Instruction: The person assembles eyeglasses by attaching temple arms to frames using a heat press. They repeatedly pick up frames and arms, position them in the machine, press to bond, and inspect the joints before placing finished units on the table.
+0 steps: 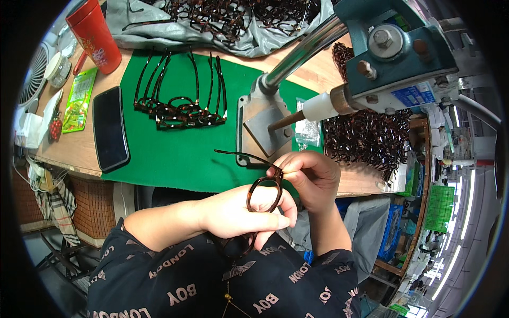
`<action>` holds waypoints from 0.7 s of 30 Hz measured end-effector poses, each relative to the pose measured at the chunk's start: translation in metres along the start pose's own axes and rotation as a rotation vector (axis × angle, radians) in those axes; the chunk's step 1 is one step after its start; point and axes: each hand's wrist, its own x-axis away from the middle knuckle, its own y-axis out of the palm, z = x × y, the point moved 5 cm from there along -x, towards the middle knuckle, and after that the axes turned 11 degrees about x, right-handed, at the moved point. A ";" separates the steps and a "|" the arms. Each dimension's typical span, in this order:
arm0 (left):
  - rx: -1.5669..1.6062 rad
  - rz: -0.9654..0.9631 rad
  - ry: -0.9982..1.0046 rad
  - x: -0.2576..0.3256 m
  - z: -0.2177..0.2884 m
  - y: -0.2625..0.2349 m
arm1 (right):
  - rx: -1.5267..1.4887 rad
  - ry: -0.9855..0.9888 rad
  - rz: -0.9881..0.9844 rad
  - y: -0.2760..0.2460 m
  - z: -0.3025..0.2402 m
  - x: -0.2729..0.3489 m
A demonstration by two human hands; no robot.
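Observation:
A dark tortoiseshell eyeglass frame [251, 197] is between my hands, just in front of the table edge. My left hand [249, 214] is closed around its rims, the thumb lying across the lower part. At the upper corner, by the hinge, the fingers of my right hand [314, 177] pinch the frame; whether they hold something small there is hidden. One temple arm [241, 153] sticks out to the left from that corner. Just beyond my hands stands a bench press [269, 124], its metal rod reaching down to a square plate.
Several stacked eyeglass frames [185, 114] lie on a green mat [159, 169], beside a black phone [110, 130]. A red tumbler [95, 40] and a snack packet [79, 100] stand farther left. Piles of frame parts [366, 140] lie right of the press and on grey cloth [154, 34] behind.

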 end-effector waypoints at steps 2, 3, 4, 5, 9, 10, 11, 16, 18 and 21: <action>0.002 -0.007 0.041 -0.002 0.008 0.002 | -0.087 0.041 0.065 0.001 0.000 -0.004; 0.003 -0.015 0.072 -0.003 0.014 0.003 | -0.129 0.053 0.095 -0.001 -0.002 -0.006; 0.003 -0.025 0.103 -0.004 0.020 0.005 | -0.229 0.073 0.102 -0.003 -0.002 -0.004; -0.037 0.005 0.129 -0.008 0.029 0.005 | -0.206 0.028 0.154 -0.008 -0.005 -0.008; -0.137 0.116 0.179 -0.019 0.060 -0.001 | 0.027 -0.135 0.314 -0.028 -0.026 -0.014; -0.142 0.117 0.232 -0.025 0.067 -0.004 | 0.061 -0.154 0.345 -0.035 -0.028 -0.012; -0.191 0.129 0.226 -0.030 0.070 -0.007 | 0.068 -0.151 0.379 -0.040 -0.030 -0.009; -0.221 0.221 0.173 -0.043 0.086 -0.003 | 0.047 -0.120 0.489 -0.055 -0.030 0.006; -0.213 0.215 0.166 -0.048 0.086 -0.002 | 0.058 -0.125 0.502 -0.059 -0.031 0.010; -0.196 0.203 0.152 -0.056 0.084 -0.005 | 0.071 -0.144 0.514 -0.068 -0.029 0.017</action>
